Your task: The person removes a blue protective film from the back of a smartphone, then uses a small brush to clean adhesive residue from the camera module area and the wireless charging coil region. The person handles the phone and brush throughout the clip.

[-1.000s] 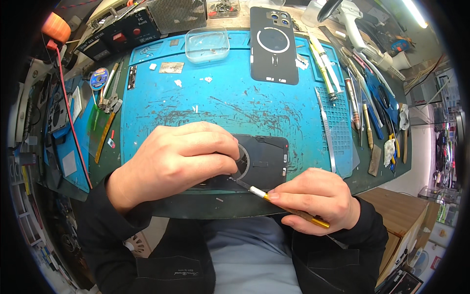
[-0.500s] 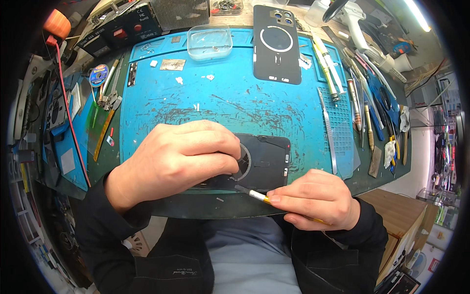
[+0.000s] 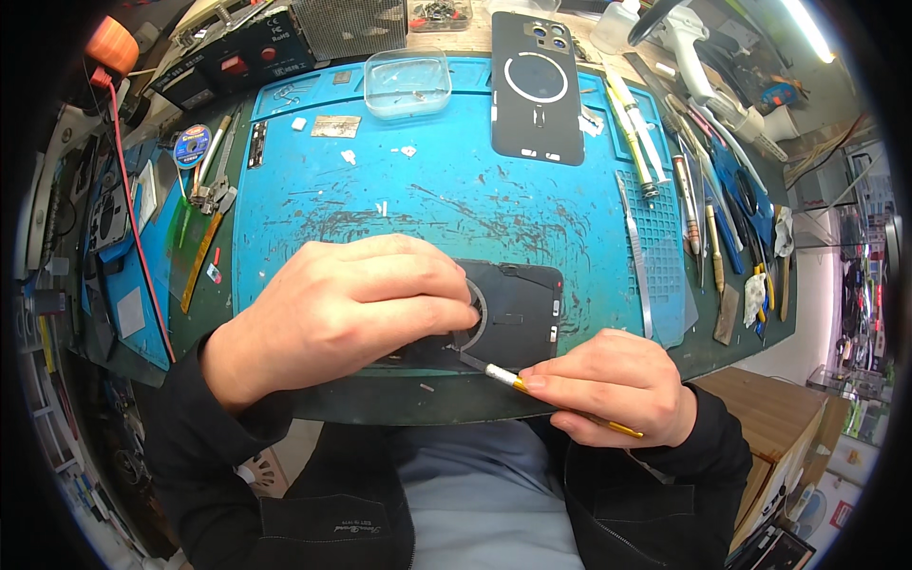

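A black phone back panel (image 3: 522, 304) lies near the mat's front edge, with a pale ring (image 3: 483, 309) partly covered by my left hand (image 3: 351, 304). That hand's fingers are curled together at the ring; anything pinched between them is hidden. In my right hand (image 3: 617, 389) is a slim knife (image 3: 502, 376) with a yellow handle and a silver collar. Its flat grey blade points left and meets the panel's near edge, just beside the left fingertips. The panel's left end is out of sight under the left hand.
A second black phone back (image 3: 538, 123) and a clear plastic tray (image 3: 408, 85) sit at the back of the blue mat (image 3: 342, 180). Right of them lie syringes (image 3: 638, 133), a metal strip (image 3: 636, 252) and several hand tools (image 3: 712, 209). Solder wire (image 3: 192, 145) is at left.
The knife blade has shifted slightly at the panel's near edge. My left fingertips have moved a little right across the ring. Everything else appears the same.
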